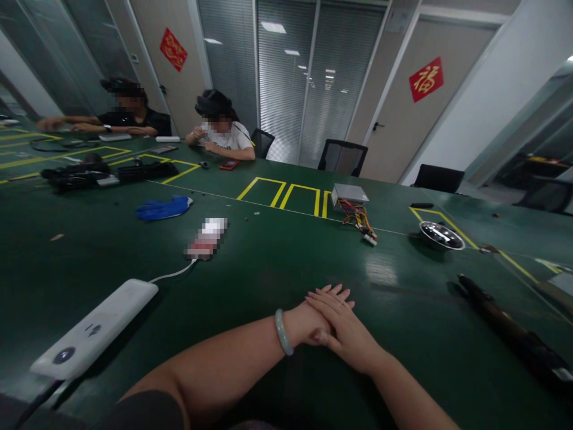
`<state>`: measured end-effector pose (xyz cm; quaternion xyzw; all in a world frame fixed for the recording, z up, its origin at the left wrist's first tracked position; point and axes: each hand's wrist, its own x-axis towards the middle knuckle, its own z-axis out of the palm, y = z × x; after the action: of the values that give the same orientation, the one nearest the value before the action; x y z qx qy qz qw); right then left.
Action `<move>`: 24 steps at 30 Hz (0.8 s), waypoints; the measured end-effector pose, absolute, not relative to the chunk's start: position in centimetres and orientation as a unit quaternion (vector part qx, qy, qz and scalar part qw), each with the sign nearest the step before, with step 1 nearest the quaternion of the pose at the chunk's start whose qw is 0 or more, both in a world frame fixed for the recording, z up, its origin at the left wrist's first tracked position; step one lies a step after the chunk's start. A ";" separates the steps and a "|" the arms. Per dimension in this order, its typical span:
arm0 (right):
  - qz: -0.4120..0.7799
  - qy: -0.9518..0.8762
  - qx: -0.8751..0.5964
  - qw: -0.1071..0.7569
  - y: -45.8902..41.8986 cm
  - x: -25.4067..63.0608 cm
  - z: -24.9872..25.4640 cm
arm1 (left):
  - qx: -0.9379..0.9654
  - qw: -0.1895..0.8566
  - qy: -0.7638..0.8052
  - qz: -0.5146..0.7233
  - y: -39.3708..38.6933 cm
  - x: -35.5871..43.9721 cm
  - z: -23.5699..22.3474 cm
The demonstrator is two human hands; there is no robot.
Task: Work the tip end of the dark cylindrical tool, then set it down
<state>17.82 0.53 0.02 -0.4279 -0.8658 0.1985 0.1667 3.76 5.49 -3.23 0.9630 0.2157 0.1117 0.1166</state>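
seemingly idle, resting right hand (351, 331) loosely over left hand (304, 322), grasping no object, needing to part both before reaching.

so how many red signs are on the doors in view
2: one red sign is on the left door, the second sign on the right door.

Dim overall; lamp reflections (273, 27) dot the glass (286, 113); glare (380, 270) whitens the tabletop (277, 263); edges stretch.

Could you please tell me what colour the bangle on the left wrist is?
Pale grey-green; the bangle shows in the head view.
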 end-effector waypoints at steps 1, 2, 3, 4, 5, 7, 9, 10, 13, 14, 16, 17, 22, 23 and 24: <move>0.204 -0.865 -0.429 0.165 0.6 18.0 0.0 | 0.968 0.119 0.198 0.099 5.6 3.7 -3.3; 0.209 -0.863 -0.429 0.163 0.6 18.1 0.1 | 0.971 0.122 0.185 0.091 5.7 3.7 -3.5; 0.213 -0.863 -0.428 0.163 0.6 18.1 0.1 | 0.972 0.125 0.178 0.090 5.8 3.6 -3.6; 0.218 -0.862 -0.427 0.164 0.7 18.1 0.1 | 0.971 0.127 0.175 0.097 5.9 3.5 -3.9; 0.223 -0.862 -0.424 0.164 0.8 18.1 0.1 | 0.970 0.127 0.175 0.109 5.9 3.4 -4.1; 0.232 -0.862 -0.419 0.167 0.9 18.2 0.1 | 0.969 0.116 0.176 0.132 5.9 3.2 -4.5; 0.242 -0.860 -0.416 0.170 1.0 18.4 0.0 | 0.968 0.099 0.181 0.142 5.9 3.1 -4.6; 0.246 -0.859 -0.414 0.172 1.0 18.5 0.0 | 0.969 0.092 0.182 0.142 5.9 3.0 -4.5; 0.255 -0.858 -0.410 0.176 1.1 18.9 -0.1 | 0.973 0.092 0.168 0.131 5.9 3.0 -4.5; 0.257 -0.857 -0.410 0.176 1.1 19.0 -0.2 | 0.973 0.097 0.164 0.131 5.9 3.1 -4.6; 0.261 -0.856 -0.412 0.170 1.2 19.2 -0.3 | 0.971 0.109 0.167 0.134 6.0 3.4 -5.1; 0.264 -0.856 -0.413 0.167 1.2 19.3 -0.4 | 0.969 0.113 0.172 0.138 6.0 3.5 -5.3; 0.277 -0.845 -0.421 0.178 1.4 19.8 -0.8 | 0.966 0.130 0.179 0.133 5.9 3.5 -4.1; 0.273 -0.844 -0.426 0.180 1.6 20.1 -0.8 | 0.967 0.139 0.176 0.122 5.9 3.4 -3.5; 0.263 -0.843 -0.433 0.181 1.8 20.6 -0.7 | 0.964 0.148 0.184 0.120 5.9 3.4 -2.9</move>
<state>20.58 1.81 -0.71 -0.4328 -0.8431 0.2632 0.1807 3.38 5.92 -2.88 0.9642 0.1843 0.1198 0.1480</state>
